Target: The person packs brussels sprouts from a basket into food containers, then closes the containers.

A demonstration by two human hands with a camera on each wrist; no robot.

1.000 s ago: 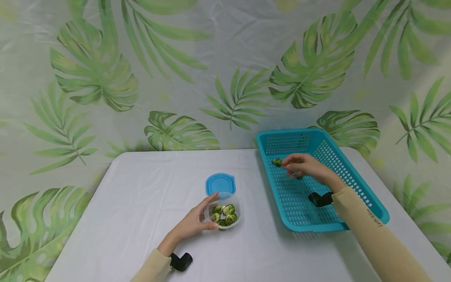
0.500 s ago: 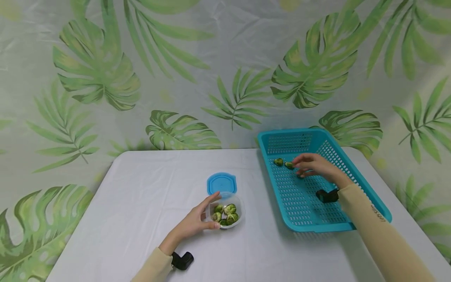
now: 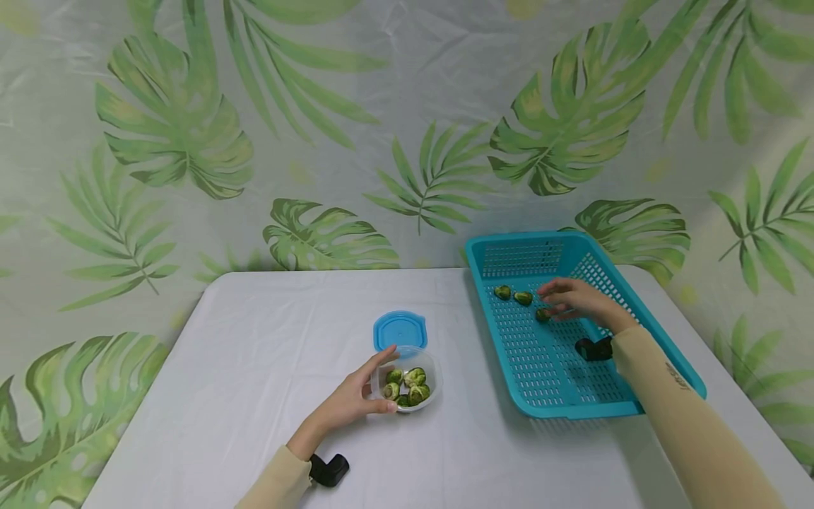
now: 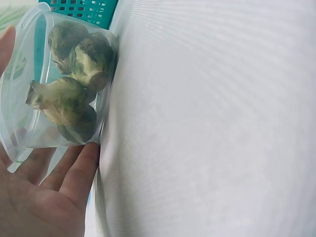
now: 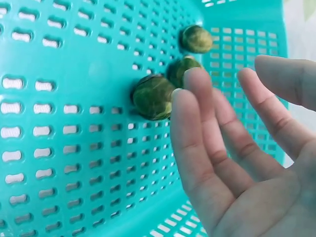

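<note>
The left hand [image 3: 352, 401] is gripping a tub [image 3: 437, 382] of sprouts [image 3: 415, 378] on the tabletop [image 3: 267, 353] while the relaxed, empty right hand [image 3: 581, 300] is hovering beside three loose sprouts [image 3: 523, 298] in the blue basket [image 3: 537, 378].

I've got a little clear plastic tub [image 3: 436, 382] upright on the counter [image 3: 267, 353], with the left hand [image 3: 346, 403] curled round its side and at least five mottled green Brussels sprouts [image 3: 415, 377] bunched inside, kinda heaped together. Off to its right I'm seeing a turquoise slotted basket [image 3: 537, 371] with three more sprouts [image 3: 523, 298] loose on its floor, strung out in a rough diagonal toward the far left corner. The nearest sprout [image 3: 541, 315] is right by the right hand [image 3: 579, 300], but I honestly can't tell if they're touching.
</note>
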